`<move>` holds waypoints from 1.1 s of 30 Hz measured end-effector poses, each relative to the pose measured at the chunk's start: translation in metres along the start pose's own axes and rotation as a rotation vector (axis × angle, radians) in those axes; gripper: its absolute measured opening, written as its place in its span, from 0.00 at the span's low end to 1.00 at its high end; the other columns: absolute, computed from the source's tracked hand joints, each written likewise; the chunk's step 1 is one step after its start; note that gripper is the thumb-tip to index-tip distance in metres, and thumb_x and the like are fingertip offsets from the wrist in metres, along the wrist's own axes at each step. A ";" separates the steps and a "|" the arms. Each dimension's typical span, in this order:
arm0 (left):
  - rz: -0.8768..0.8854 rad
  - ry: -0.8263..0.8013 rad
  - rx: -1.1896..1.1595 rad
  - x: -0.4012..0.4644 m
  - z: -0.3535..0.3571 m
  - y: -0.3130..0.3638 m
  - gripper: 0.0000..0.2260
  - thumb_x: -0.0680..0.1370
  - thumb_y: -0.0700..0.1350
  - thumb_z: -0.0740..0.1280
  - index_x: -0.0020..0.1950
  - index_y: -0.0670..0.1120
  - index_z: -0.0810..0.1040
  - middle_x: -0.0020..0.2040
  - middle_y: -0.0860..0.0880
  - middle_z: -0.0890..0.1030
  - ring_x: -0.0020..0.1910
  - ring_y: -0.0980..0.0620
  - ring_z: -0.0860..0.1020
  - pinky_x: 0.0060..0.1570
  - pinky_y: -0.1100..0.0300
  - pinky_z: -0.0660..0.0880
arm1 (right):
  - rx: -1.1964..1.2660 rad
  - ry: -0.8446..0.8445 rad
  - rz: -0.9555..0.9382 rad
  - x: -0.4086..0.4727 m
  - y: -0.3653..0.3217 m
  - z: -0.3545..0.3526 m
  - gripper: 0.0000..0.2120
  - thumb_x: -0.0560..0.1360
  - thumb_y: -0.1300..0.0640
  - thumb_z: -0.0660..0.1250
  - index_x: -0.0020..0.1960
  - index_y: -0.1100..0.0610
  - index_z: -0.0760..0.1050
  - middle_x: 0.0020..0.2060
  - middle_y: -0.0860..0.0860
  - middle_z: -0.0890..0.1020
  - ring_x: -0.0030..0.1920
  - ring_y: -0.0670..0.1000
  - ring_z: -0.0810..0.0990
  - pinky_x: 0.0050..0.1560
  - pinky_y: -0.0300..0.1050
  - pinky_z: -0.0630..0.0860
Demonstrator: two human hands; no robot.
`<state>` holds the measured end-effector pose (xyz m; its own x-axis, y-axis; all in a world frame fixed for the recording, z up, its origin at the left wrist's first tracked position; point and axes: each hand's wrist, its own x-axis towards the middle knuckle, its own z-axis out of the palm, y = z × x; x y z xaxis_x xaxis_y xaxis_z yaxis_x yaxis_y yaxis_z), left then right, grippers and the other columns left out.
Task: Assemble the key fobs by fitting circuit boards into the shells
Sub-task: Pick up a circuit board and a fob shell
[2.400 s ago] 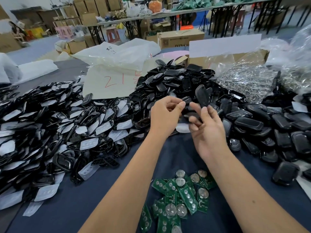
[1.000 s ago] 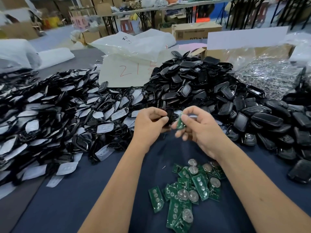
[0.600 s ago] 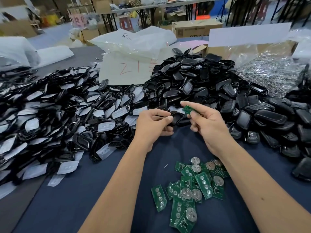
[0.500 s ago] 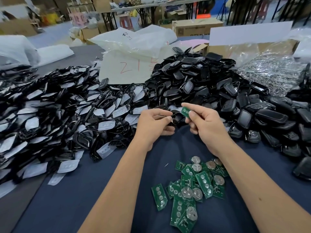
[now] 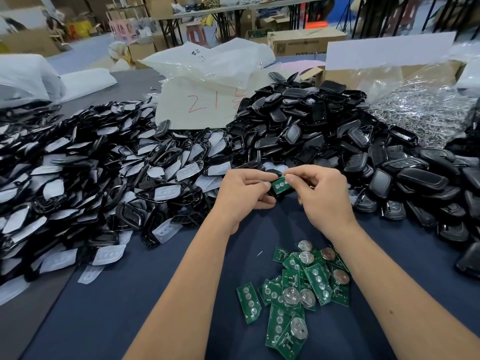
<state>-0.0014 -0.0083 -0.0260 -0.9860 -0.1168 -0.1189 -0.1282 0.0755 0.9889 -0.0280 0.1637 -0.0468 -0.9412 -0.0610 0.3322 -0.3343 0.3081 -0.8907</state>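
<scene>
Both hands meet just above the near edge of the dark blue cloth [image 5: 155,307], and everything else sits around that cloth. The left hand [image 5: 241,193] curls its fingers round a black shell [image 5: 272,174], of which only a dark rim shows between thumb and forefinger. The right hand [image 5: 322,193] pinches a small green circuit board [image 5: 280,184] between thumb and forefinger, its other fingers folded under. The board lies tilted, its near end touching the shell in the left hand — whether it is already seated inside is hard to tell, since the fingers hide the join.

On the cloth directly below the hands lies a loose heap of green boards [image 5: 296,289], several carrying round silver coin cells, overlapping one another. To the cloth's left spreads a wide pile of black frames with white rubber pads [image 5: 91,178]. At its far side rises a mound of glossy black shell halves [image 5: 311,126], running on to the right edge. Behind that mound — farther from the cloth — lie a sheet marked with red figures [image 5: 197,105], a clear bag of small metal parts [image 5: 420,113] and white plastic bags [image 5: 207,61].
</scene>
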 end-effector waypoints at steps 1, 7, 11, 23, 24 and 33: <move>0.003 -0.003 0.005 0.000 0.000 0.000 0.12 0.81 0.33 0.67 0.52 0.45 0.87 0.37 0.53 0.86 0.36 0.49 0.85 0.42 0.55 0.84 | -0.025 -0.005 0.002 0.000 0.000 0.000 0.07 0.79 0.60 0.74 0.48 0.49 0.86 0.35 0.42 0.84 0.32 0.40 0.78 0.40 0.38 0.73; 0.017 0.052 -0.019 -0.002 0.006 0.000 0.04 0.78 0.36 0.73 0.51 0.43 0.86 0.42 0.46 0.87 0.33 0.51 0.82 0.41 0.54 0.84 | -0.089 0.045 -0.016 -0.003 -0.006 0.001 0.01 0.77 0.59 0.75 0.47 0.53 0.85 0.37 0.46 0.85 0.38 0.46 0.83 0.41 0.44 0.81; 0.021 0.123 -0.046 -0.001 0.010 -0.002 0.03 0.76 0.37 0.76 0.48 0.44 0.86 0.42 0.46 0.87 0.35 0.50 0.85 0.40 0.55 0.84 | -0.014 0.064 0.029 -0.004 -0.005 0.002 0.05 0.76 0.58 0.77 0.44 0.53 0.82 0.35 0.48 0.84 0.32 0.48 0.83 0.32 0.45 0.82; 0.083 0.192 -0.101 0.001 0.016 -0.008 0.09 0.72 0.34 0.79 0.41 0.49 0.87 0.46 0.41 0.84 0.46 0.46 0.86 0.41 0.57 0.84 | 0.056 0.092 0.245 -0.003 -0.001 0.011 0.09 0.71 0.61 0.82 0.43 0.54 0.82 0.35 0.49 0.86 0.30 0.48 0.85 0.37 0.54 0.86; 0.083 0.193 -0.099 0.001 0.016 -0.008 0.09 0.72 0.35 0.79 0.40 0.49 0.87 0.47 0.41 0.84 0.47 0.45 0.86 0.42 0.57 0.84 | 0.044 0.088 0.251 -0.003 -0.001 0.011 0.09 0.71 0.60 0.82 0.43 0.54 0.82 0.33 0.47 0.86 0.30 0.48 0.85 0.37 0.55 0.86; 0.035 0.108 -0.072 0.003 0.010 -0.006 0.11 0.72 0.32 0.78 0.40 0.48 0.87 0.40 0.48 0.84 0.40 0.50 0.87 0.42 0.59 0.83 | -0.056 0.112 0.232 -0.005 -0.009 0.007 0.11 0.69 0.57 0.83 0.41 0.52 0.80 0.32 0.47 0.84 0.26 0.48 0.84 0.35 0.53 0.85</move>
<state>-0.0047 0.0007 -0.0327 -0.9722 -0.2211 -0.0776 -0.0820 0.0110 0.9966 -0.0202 0.1549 -0.0429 -0.9801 0.1221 0.1563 -0.1041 0.3540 -0.9294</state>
